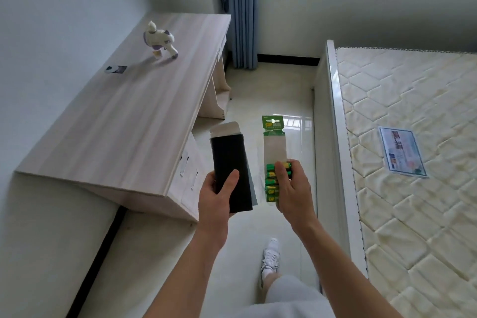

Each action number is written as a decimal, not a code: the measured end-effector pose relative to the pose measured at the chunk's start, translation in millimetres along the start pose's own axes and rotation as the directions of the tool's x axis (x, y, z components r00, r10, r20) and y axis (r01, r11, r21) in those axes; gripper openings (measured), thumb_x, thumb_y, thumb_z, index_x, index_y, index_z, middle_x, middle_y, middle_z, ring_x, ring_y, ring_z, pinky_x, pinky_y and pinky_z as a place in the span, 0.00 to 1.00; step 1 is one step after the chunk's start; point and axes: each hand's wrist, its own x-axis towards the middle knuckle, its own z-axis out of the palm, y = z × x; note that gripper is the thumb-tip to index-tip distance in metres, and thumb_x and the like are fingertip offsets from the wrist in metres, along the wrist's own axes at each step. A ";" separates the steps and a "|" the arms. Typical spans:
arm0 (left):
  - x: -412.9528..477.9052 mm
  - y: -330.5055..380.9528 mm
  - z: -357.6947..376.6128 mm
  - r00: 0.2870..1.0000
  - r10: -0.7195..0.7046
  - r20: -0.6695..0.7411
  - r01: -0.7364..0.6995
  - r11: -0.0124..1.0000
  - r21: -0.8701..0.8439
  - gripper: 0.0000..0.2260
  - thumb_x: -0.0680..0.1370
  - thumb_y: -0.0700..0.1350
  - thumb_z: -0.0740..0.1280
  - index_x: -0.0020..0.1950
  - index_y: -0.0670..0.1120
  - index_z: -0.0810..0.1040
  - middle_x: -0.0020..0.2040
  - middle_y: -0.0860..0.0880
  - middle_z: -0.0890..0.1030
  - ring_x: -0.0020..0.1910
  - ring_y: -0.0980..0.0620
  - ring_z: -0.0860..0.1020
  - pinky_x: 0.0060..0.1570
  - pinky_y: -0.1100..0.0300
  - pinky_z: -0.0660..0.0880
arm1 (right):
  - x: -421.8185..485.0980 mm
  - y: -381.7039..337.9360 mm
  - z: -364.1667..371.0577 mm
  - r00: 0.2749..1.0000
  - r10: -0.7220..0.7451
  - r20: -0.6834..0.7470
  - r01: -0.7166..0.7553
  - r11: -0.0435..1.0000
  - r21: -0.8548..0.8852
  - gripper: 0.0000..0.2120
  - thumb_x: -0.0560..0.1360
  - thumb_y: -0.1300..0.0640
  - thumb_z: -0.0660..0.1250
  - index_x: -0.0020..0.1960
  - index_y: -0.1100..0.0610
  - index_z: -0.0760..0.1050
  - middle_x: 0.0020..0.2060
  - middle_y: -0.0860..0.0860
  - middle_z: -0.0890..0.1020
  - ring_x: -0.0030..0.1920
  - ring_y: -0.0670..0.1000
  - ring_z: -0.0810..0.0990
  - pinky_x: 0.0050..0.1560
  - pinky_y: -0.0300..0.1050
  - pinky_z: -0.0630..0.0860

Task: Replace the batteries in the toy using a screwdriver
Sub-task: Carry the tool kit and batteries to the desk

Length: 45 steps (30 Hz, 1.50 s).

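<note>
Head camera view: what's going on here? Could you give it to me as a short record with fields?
Left hand: grips a black box, white flap open at its top
Right hand: holds a green battery pack, thumb across the batteries
Toy: stands at the far end of the desk, untouched
Bed: bare mattress on the right, a leaflet lying on it
Screwdriver: not visible

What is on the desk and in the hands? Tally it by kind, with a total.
Toy, on the desk: 1
Small item, on the desk: 1
Black box, in left hand: 1
Battery pack, in right hand: 1
Total: 4
</note>
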 end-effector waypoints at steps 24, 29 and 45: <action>278.4 96.8 169.6 0.994 0.005 -0.110 -0.008 1.000 -0.021 0.13 0.77 0.48 0.71 0.61 0.50 0.77 0.57 0.43 0.82 0.57 0.40 0.82 0.52 0.43 0.82 | 349.7 -39.6 -2.4 0.995 0.034 0.091 -0.033 0.999 -0.011 0.07 0.82 0.49 0.59 0.47 0.49 0.69 0.44 0.53 0.81 0.45 0.60 0.83 0.42 0.54 0.82; 367.6 129.8 174.9 0.992 0.020 -0.123 -0.027 0.998 -0.059 0.14 0.76 0.50 0.72 0.60 0.52 0.78 0.57 0.44 0.83 0.56 0.41 0.82 0.52 0.43 0.82 | 437.9 -54.8 38.6 0.993 0.032 0.111 -0.028 0.999 -0.032 0.08 0.82 0.50 0.60 0.47 0.53 0.70 0.43 0.56 0.81 0.44 0.61 0.82 0.39 0.54 0.82; 553.2 218.9 153.8 0.953 0.030 -0.303 -0.089 0.979 -0.185 0.08 0.77 0.47 0.71 0.56 0.52 0.79 0.50 0.49 0.85 0.46 0.52 0.84 0.45 0.53 0.82 | 637.7 -92.1 172.4 0.944 0.057 0.325 0.004 0.983 -0.183 0.13 0.83 0.49 0.60 0.42 0.53 0.66 0.35 0.54 0.75 0.34 0.52 0.73 0.27 0.42 0.69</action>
